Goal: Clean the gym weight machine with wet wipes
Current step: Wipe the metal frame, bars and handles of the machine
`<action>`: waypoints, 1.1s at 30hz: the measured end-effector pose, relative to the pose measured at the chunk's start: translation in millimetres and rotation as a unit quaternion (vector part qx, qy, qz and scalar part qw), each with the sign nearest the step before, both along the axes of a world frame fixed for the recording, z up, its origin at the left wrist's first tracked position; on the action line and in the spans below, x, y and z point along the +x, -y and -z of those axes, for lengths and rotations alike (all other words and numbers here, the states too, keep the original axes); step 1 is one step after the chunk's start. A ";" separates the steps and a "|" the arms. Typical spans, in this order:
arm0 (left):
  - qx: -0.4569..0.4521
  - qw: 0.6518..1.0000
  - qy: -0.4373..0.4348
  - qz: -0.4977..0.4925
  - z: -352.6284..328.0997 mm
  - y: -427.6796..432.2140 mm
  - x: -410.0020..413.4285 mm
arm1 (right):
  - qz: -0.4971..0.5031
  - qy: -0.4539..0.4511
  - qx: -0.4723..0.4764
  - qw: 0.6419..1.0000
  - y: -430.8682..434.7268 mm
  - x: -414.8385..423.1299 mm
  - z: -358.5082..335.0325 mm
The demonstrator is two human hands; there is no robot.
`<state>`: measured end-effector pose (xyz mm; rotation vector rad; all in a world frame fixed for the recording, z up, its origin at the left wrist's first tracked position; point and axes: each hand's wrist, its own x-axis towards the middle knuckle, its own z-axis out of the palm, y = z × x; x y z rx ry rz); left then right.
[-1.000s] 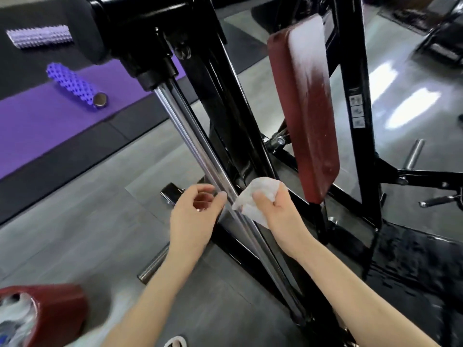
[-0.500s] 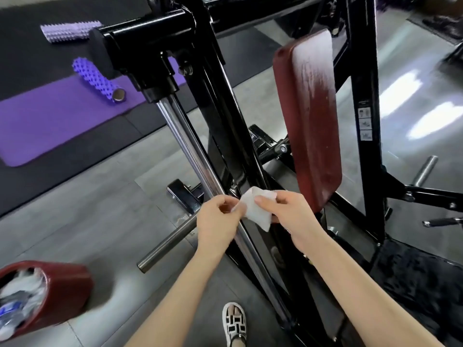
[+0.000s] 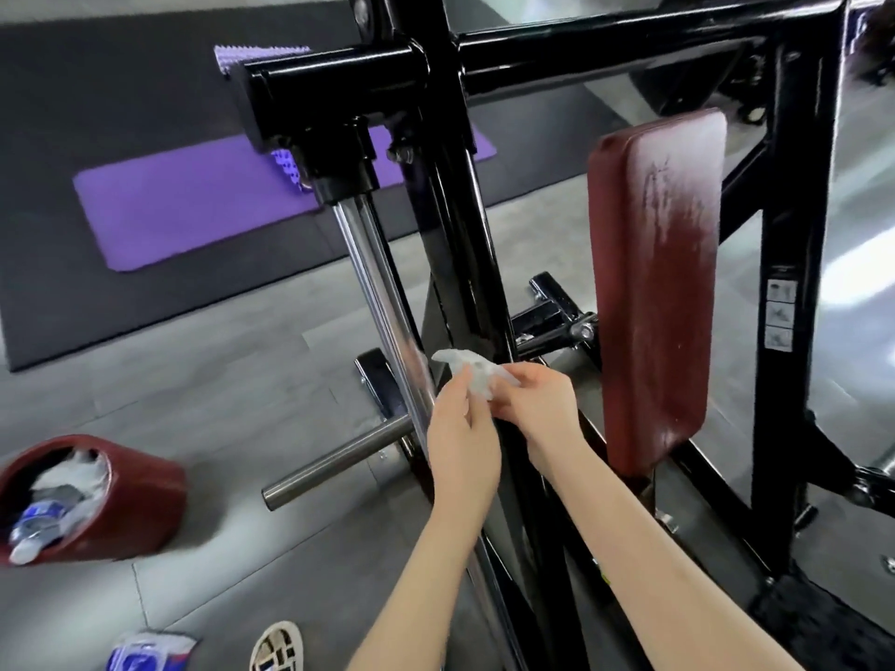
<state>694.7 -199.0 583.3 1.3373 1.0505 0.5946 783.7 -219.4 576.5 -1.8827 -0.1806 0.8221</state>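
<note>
**Both hands pinch one wet wipe beside the chrome rod**

Left hand [image 3: 462,443] and right hand [image 3: 535,411] meet in front of the weight machine [image 3: 455,225], both on one crumpled white wet wipe [image 3: 470,372]. Left fingers [image 3: 457,394] are curled and pinch the wipe's lower left part. Right fingers [image 3: 513,380] are curled and pinch its right side. The wipe is bunched up and blurred, with its top sticking out above both hands. It sits just right of the chrome rod [image 3: 382,302], in front of the machine's black upright; cannot tell if it touches either

The rod slants down from a black sleeve [image 3: 339,157] and passes behind the left hand. A short steel peg [image 3: 339,464] sticks out to the left, low on the machine, just left of the left hand. A red pad [image 3: 654,293] stands upright right of the hands, with whitish streaks on its face. A strip of stickers [image 3: 780,314] is on the right black post

On the floor [image 3: 218,380], a red bin [image 3: 140,501] sits near the left edge, stuffed with white waste and a bottle [image 3: 36,525]. A purple mat [image 3: 193,201] lies on dark matting toward the far left, well apart from the hands. A spiky purple roller [image 3: 261,53] lies beyond it, partly hidden by the frame. At the near edge are a blue and white packet [image 3: 145,653] and a sandal [image 3: 276,648] just beside it, both cut off
</note>
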 end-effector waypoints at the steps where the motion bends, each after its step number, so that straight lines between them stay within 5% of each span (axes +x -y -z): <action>1: -0.041 0.999 0.029 0.005 2.4 -1.2 4.9 | -0.001 -0.009 0.005 1.000 -0.6 -0.1 1.9; 8: -0.164 0.981 0.100 0.006 29.0 -14.4 32.3 | -0.013 -0.043 0.058 0.997 10.1 7.2 -5.6; 14: -0.154 0.982 0.112 -0.004 35.6 -21.0 53.1 | -0.011 0.154 0.006 0.988 18.9 37.4 -2.4; 22: -0.164 0.977 0.139 -0.008 60.7 21.9 45.2 | -0.126 0.044 0.024 0.991 18.6 32.1 10.1; 28: -0.145 0.973 0.178 -0.037 47.6 -37.8 71.5 | -0.151 -0.035 0.009 0.988 21.2 35.3 15.8; 33: -0.160 0.975 0.144 -0.047 56.3 -18.2 62.2 | -0.170 -0.033 -0.005 0.985 23.9 40.2 17.6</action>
